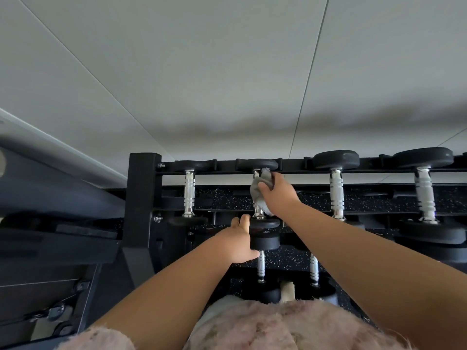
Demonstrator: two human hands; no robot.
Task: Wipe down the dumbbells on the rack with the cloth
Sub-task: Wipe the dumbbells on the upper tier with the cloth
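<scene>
Illumination is bright, diffuse and even. The pale wall point(227, 72) is the brightest surface and shows no glare. Soft-edged grey shadows lie across the wall just beyond the rack point(144, 198). The chrome handles point(337, 195) carry small specular highlights. The lower tier of the rack and the equipment point(50, 223) at the left are dim, with detail lost in black. Wide-angle distortion fans the wall seams outward and bends straight lines at the left edge. The pink garment point(278, 324) at the near edge is soft, and overall sharpness is moderate.
</scene>
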